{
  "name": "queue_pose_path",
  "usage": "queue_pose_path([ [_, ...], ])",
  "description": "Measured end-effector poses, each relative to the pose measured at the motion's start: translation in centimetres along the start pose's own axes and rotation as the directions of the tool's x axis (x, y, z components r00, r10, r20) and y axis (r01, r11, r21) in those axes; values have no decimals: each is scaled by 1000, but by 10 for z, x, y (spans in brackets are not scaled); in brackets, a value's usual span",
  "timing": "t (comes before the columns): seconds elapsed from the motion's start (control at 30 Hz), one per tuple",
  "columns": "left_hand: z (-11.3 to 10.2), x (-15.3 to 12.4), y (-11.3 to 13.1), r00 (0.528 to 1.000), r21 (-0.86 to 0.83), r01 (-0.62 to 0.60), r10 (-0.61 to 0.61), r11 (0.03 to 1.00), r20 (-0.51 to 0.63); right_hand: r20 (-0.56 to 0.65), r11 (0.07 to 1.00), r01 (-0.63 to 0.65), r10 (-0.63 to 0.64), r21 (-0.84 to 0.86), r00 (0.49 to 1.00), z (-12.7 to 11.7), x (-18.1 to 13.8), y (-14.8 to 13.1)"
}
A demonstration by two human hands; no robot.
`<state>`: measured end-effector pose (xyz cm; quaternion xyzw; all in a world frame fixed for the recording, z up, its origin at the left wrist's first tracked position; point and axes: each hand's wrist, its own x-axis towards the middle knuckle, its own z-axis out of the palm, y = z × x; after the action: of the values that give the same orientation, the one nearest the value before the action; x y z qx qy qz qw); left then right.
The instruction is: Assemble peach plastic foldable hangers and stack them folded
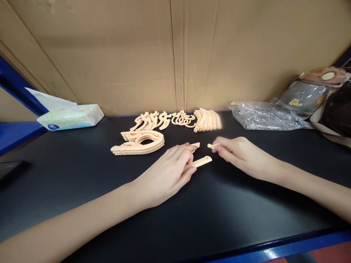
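My left hand [175, 164] is closed on a cream plastic hanger arm [202, 161], whose end with a small hole sticks out to the right. Another cream piece end [195, 145] shows beyond its fingers; the rest is hidden under the hand. My right hand [238, 153] pinches a small cream hook [212, 146], its rounded tip pointing left, apart from the hanger arm. Left of my hands lies a stack of folded cream hangers [139, 148]. Behind are loose curved pieces [150, 120], a group of hooks [183, 118] and a row of hanger arms [207, 119].
A tissue pack [71, 117] stands at the back left, and a dark phone-like object [11, 171] lies at the left edge. Crumpled clear plastic [268, 115] and a drink bottle [305, 93] are at the back right. Cardboard [123, 54] walls off the back of the black table [192, 226].
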<state>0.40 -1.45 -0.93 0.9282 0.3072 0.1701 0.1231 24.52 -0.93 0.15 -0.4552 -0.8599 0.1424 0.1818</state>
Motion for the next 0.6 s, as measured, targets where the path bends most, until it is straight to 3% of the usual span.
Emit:
queue_pose_path([
  [0.17, 0, 0, -2, 999, -72, 34, -35, 997, -15, 59, 999, 33, -33, 6, 998, -2, 0, -5],
  [0.4, 3, 1, -3, 999, -111, 36, -39, 993, -29, 106, 967, 22, -50, 255, 993, 1, -1, -1],
  [0.6, 5, 1, -5, 1000, -7, -3, 2, 1000, -28, 158, 969, 22, -62, 245, 986, 0, -1, -3],
])
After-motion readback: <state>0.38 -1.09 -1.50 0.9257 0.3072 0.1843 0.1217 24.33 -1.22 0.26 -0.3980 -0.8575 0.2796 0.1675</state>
